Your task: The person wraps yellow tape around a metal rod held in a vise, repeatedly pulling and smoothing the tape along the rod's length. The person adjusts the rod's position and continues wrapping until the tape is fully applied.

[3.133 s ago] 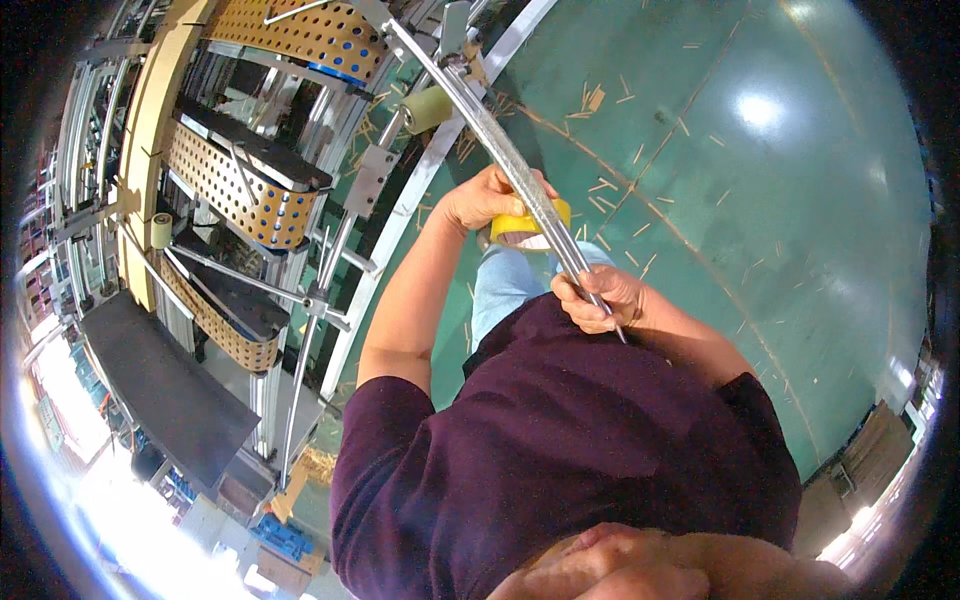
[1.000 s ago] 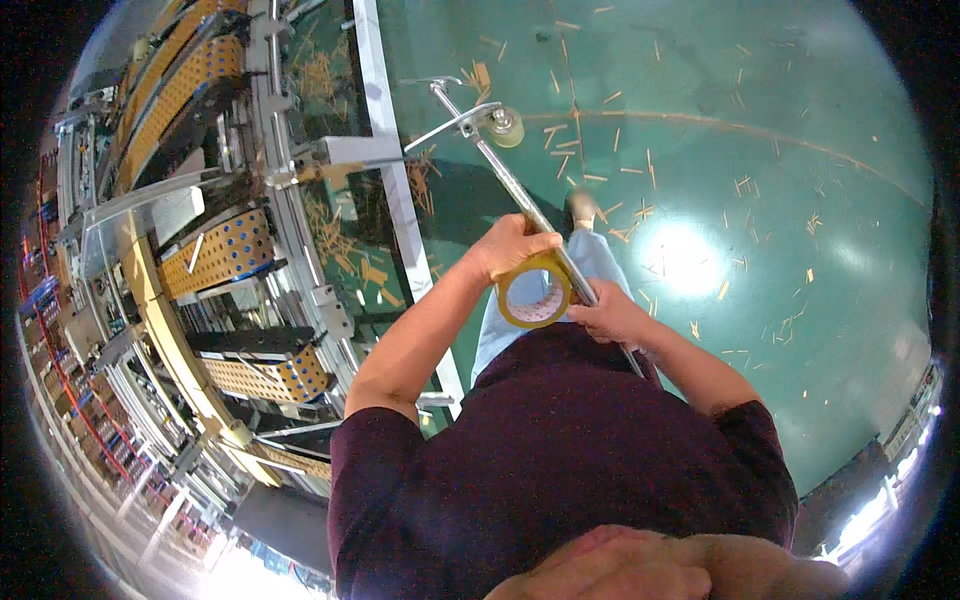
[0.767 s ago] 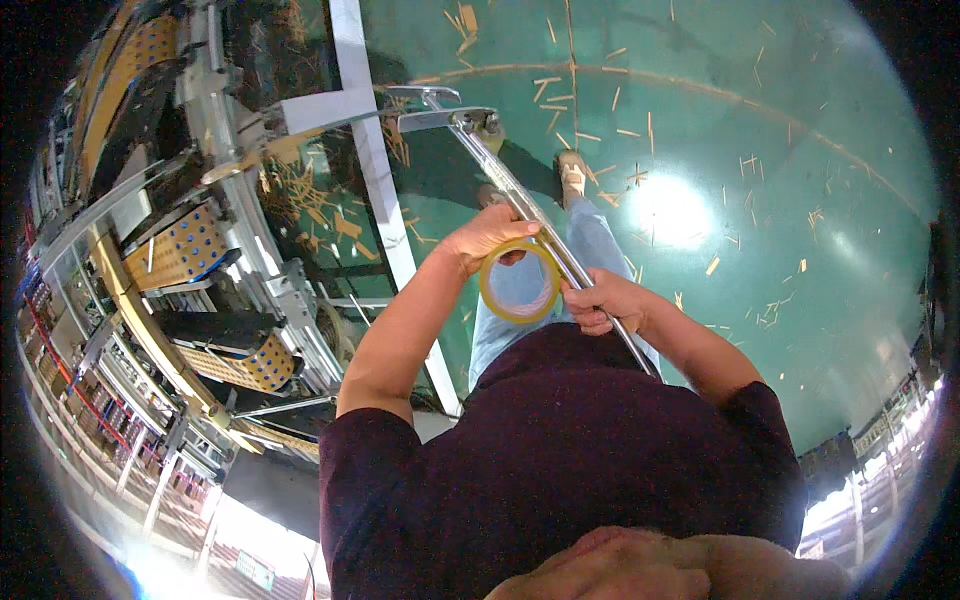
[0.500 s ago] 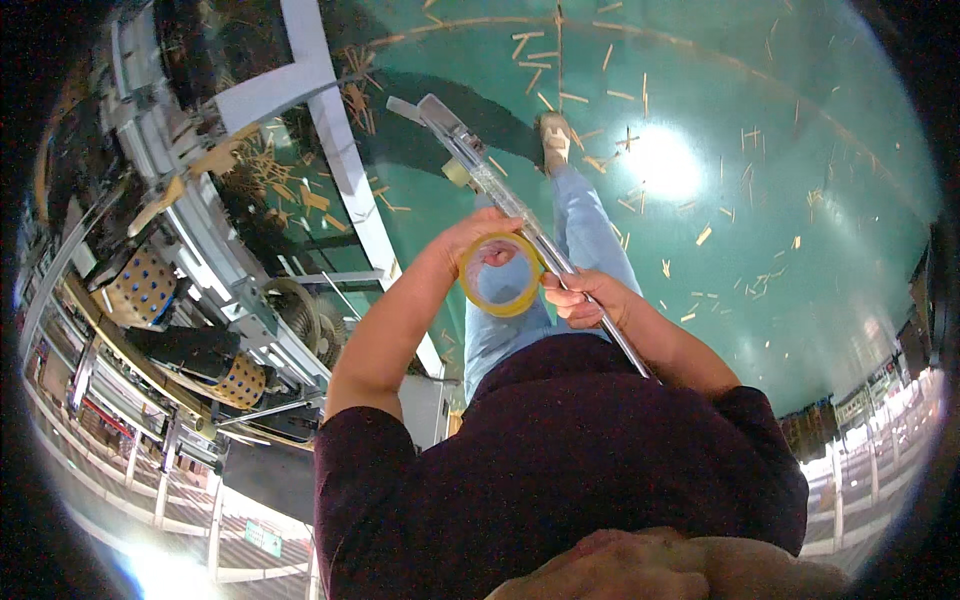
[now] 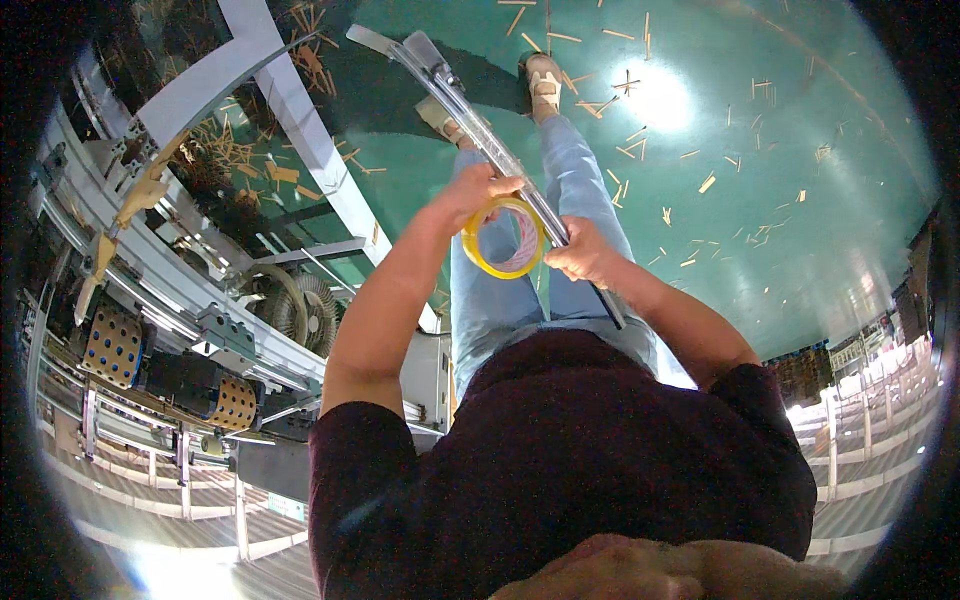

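- One right hand [image 5: 583, 250], nearest, fingers clenched round the metal rod [image 5: 498, 152].
- Left hand [image 5: 470, 192]: fingers grasping rod and yellow tape roll [image 5: 505, 271]; loosening could drop the roll.
- Far left: white beam [image 5: 318, 150], which a swung rod could strike.

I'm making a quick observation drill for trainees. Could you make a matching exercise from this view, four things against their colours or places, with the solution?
Things:
1. Tape roll
2. Metal bar
3. Floor
4. Trousers

Descriptions:
A. Light blue cloth
B. Silvery, slanting, gripped by the right hand
C. Yellow ring at the left hand
D. Green, with pale strips scattered over it

Right pairs: 1-C, 2-B, 3-D, 4-A
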Motion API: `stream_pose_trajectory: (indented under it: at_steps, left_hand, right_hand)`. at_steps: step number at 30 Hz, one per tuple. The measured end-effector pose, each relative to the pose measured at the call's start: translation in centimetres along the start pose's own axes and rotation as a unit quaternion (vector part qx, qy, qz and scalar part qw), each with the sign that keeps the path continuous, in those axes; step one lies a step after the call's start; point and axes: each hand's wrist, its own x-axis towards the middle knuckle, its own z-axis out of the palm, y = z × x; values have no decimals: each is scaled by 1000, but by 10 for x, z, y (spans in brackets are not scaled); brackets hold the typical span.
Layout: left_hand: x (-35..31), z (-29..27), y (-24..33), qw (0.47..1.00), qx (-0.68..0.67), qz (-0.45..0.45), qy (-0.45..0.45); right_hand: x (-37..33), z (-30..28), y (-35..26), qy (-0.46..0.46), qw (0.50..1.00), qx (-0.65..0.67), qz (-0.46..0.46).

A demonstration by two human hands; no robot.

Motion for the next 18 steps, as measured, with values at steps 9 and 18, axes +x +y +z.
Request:
stream_pose_trajectory:
  at_steps: [9,18]
  left_hand:
    - [-15,-28,-23,974,-194,-110,-39]
    - [41,-50,-41,960,-236,-114,-102]
  right_hand:
    - [31,10,-31,-118,973,177,91]
    - [76,22,-10,-408,609,661,159]
